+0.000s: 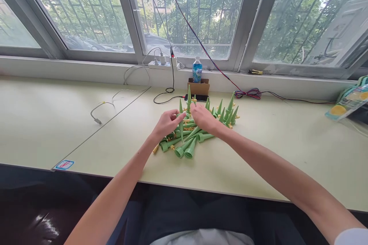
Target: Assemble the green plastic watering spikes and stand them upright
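Note:
My left hand (168, 123) is closed, thumb and fingers pinching a green plastic watering spike (181, 132) whose tip points down over the pile. Close beside it, my right hand (203, 117) has its fingers pinched together; what they hold is hidden. A small yellow valve (194, 100) shows just above the right fingertips, and I cannot tell whether it is held. Under both hands lie several loose green spikes (189, 149) with open threaded caps, mixed with yellow valve pieces (172, 147). Several more spikes (230, 105) stand upright to the right, tips up, with yellow valves attached.
Behind the pile are a black phone (197, 98), a cardboard box (202, 86) and a blue-labelled bottle (197, 71). A white cable (99, 109) lies left; coiled red-blue wire (248, 93) sits at the back right. A clear plastic bag (349, 101) rests at the far right.

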{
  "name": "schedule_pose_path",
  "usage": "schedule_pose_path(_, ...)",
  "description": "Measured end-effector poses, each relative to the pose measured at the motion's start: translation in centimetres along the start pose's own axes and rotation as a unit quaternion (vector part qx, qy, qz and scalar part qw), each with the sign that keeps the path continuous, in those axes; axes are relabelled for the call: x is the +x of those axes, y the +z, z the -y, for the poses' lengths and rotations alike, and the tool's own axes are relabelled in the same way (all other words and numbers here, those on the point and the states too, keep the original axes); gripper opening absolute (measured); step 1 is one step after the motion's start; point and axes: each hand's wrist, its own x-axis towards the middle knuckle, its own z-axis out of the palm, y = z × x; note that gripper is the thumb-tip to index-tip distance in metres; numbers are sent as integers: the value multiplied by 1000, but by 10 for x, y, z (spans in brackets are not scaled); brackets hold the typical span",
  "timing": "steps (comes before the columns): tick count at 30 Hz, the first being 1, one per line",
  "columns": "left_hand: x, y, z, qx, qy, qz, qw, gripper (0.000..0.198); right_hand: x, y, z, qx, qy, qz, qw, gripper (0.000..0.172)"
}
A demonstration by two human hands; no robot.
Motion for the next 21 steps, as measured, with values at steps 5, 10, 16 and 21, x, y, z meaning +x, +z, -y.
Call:
schedule_pose_path(5,0,1,-2,-59,5,16,998,43,-36,12,-3,179,-77,-158,968,17)
schedule_pose_path(10,-1,0,-7,-136,-18,52,989,44,-59,29,-9,266,-153,-274,911,14)
schedule_pose_path(16,-1,0,-7,-189,-34,77,978,45,-61,31,-10,290,-163,-297,895,16)
schedule_pose_path(21,-2,-1,-7,-183,-35,83,979,44,-61,33,-10,299,-168,-298,891,16)
